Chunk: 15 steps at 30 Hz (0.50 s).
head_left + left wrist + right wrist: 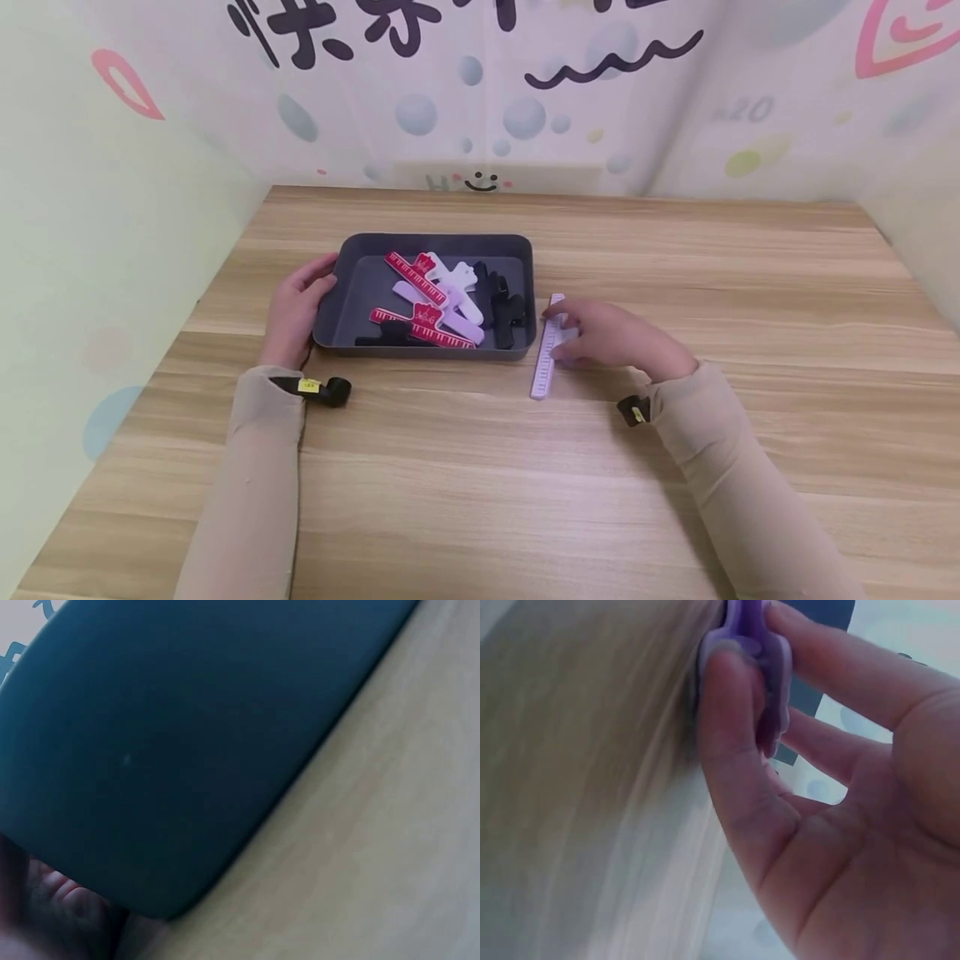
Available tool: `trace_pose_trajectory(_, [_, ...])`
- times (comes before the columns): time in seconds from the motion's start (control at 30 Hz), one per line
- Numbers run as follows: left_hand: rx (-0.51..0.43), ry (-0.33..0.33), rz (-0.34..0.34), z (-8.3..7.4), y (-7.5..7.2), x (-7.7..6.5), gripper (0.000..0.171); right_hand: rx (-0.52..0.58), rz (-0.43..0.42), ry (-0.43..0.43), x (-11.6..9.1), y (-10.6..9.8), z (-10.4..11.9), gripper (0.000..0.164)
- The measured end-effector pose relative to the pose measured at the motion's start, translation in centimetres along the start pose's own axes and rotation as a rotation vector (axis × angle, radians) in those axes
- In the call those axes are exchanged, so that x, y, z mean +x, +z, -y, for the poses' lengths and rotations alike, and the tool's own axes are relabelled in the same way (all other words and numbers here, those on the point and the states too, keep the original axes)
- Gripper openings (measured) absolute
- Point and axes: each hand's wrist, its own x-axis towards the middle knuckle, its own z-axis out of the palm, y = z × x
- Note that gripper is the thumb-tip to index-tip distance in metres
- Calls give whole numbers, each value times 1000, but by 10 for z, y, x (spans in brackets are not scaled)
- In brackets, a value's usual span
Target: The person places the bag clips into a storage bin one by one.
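In the head view, my right hand (611,333) is just right of the grey tray (420,353). Its thumb and fingers pinch a light purple clip (543,371) with a keyboard pattern along its long bar. The right wrist view shows the thumb on one handle of this clip (784,671) and fingers on the other side. My left hand (292,308) rests against the tray's left wall, thumb and fingertips at the rim. In the left wrist view, the tray wall (195,742) covers much of that hand (64,915).
Inside the tray lie several clips: red keyboard-patterned ones (408,279), white ones (472,308), a purple one (463,327) and black ones (504,321). The wooden table (465,483) meets a printed backdrop (360,125) at the back.
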Motion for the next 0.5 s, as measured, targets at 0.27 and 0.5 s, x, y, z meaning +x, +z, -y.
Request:
trace_pose_trajectory(0.27, [1,3,2,1,0,1,36,180,46,69,1,2,0,60])
trace_pose_trajectory(0.5, [-1,-3,4,2,0,1,36,99,10,68,5,4,2,61])
